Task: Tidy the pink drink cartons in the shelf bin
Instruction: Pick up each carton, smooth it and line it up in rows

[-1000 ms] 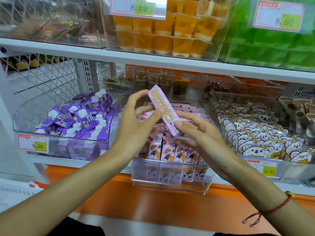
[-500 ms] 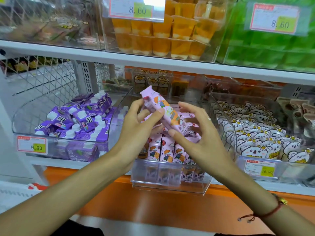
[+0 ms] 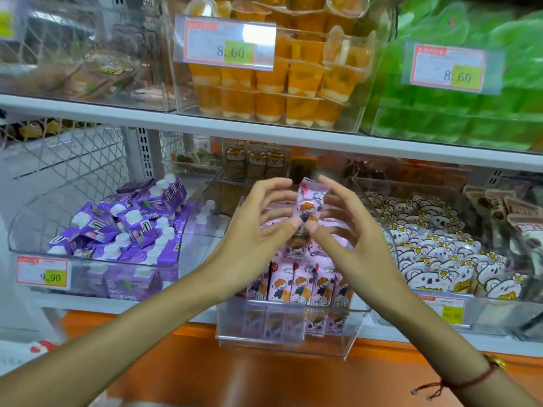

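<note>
Centrally, one pink drink carton [image 3: 308,205] stands upright between both hands above the clear shelf bin [image 3: 338,339]. Left hand [image 3: 252,239] and right hand [image 3: 349,239] pinch its lower part, thumbs meeting at the front, other fingers spread behind. More pink cartons [image 3: 296,282] stand in rows in the bin below. Price tags read 8.60 [image 3: 226,44], 8.60 [image 3: 449,67] and 16.80 [image 3: 446,311]; carton print unreadable.

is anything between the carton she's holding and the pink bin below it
Nothing visible. The pink carton is held upright between the left hand and right hand, right above the clear bin. Only the standing front-row cartons lie beneath it.
</note>
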{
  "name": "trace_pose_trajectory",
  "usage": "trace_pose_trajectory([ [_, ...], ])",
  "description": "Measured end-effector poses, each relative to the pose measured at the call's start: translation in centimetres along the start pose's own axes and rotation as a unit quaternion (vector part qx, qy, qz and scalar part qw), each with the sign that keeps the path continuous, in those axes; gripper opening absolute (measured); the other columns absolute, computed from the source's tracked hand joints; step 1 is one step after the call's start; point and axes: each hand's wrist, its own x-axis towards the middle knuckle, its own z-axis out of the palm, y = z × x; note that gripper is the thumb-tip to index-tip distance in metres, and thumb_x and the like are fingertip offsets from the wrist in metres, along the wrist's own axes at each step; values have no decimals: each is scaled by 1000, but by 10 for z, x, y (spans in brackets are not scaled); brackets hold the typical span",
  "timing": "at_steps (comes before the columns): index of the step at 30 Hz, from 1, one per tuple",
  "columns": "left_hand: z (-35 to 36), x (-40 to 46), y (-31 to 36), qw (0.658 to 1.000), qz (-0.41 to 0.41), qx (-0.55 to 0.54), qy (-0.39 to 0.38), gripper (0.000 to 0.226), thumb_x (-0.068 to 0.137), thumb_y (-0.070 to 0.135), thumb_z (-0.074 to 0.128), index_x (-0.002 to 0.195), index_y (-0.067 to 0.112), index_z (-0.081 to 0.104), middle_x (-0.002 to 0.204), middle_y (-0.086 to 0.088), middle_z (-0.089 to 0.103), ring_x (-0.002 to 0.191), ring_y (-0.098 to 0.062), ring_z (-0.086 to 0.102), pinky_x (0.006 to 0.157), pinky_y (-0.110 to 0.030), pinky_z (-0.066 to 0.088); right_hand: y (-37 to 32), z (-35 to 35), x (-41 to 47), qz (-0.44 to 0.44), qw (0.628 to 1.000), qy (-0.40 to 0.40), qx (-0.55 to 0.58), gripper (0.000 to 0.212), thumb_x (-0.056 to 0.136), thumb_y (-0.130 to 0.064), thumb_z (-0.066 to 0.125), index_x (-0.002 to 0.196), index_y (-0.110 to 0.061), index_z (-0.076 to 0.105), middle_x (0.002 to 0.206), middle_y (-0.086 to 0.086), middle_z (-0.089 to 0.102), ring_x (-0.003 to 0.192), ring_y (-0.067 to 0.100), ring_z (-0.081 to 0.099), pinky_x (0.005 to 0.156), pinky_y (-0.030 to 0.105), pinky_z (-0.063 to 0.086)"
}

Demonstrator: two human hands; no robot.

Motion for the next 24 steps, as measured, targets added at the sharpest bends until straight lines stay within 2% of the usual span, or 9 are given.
trace_pose_trajectory([
  [3, -1, 19, -4, 998, 14, 33, -48, 38, 91, 9, 61, 122, 28, 50, 123, 16, 56, 113, 7, 54, 87, -10, 47, 6, -5, 7, -25, 998, 46, -17, 40, 88, -23, 65, 125, -29, 51, 98, -32, 59, 95, -3, 60, 78, 12, 48],
  [5, -9, 37, -11, 995, 9, 85, -47, 38, 89, 8, 64, 119, 27, 54, 125, 13, 56, 120, 2, 51, 93, -12, 47, 14, -13, 14, -15, 994, 109, 0, 36, 85, -17, 67, 116, -24, 49, 83, -31, 60, 77, -6, 60, 68, 9, 47],
  [8, -20, 64, -30, 981, -35, 192, 6, 39, 86, 1, 64, 115, 27, 60, 117, 13, 59, 117, -6, 54, 94, -20, 48, 28, -24, 28, 39, 984, 172, 41, 39, 82, -8, 71, 102, -24, 42, 91, -9, 64, 79, 6, 64, 69, 17, 51],
  [10, -20, 79, -42, 957, -50, 286, -15, 39, 87, 2, 62, 118, 27, 62, 122, 10, 61, 116, -9, 56, 98, -31, 48, 35, -24, 37, 75, 985, 157, 5, 39, 84, -4, 69, 103, -20, 39, 97, 7, 65, 85, 17, 65, 74, 27, 53],
  [14, -13, 104, -59, 891, -80, 427, -132, 40, 91, 15, 61, 129, 24, 57, 133, 1, 59, 119, -20, 57, 99, -42, 48, 37, -17, 55, 116, 986, 113, -43, 43, 90, -6, 61, 117, -17, 30, 99, 1, 64, 81, 16, 66, 70, 26, 55],
  [17, -14, 110, -67, 848, -74, 500, -160, 27, 93, 29, 60, 119, 27, 64, 122, 0, 65, 111, -21, 61, 95, -41, 50, 40, -14, 69, 147, 983, 92, -65, 45, 93, -12, 59, 124, -15, 27, 99, 8, 63, 78, 18, 66, 69, 40, 55],
  [19, -17, 109, -70, 839, -68, 516, -159, 20, 93, 34, 58, 108, 26, 69, 112, 1, 69, 103, -21, 63, 89, -38, 52, 45, -11, 78, 156, 980, 81, -90, 41, 93, -13, 59, 122, -18, 31, 85, 9, 61, 65, 14, 57, 59, 31, 48],
  [22, -20, 108, -71, 835, -73, 521, -160, 18, 93, 35, 58, 101, 22, 69, 104, 1, 70, 95, -20, 63, 79, -34, 50, 50, -4, 87, 155, 981, 43, -112, 36, 92, -7, 59, 112, -21, 32, 81, 6, 52, 69, 17, 53, 56, 24, 45],
  [24, -20, 108, -70, 833, -79, 526, -156, 18, 93, 34, 58, 101, 20, 68, 103, -1, 69, 96, -22, 63, 79, -34, 50, 53, -3, 91, 144, 979, -2, -147, 38, 92, -4, 58, 112, -22, 30, 77, 6, 51, 61, 13, 48, 48, 16, 38],
])
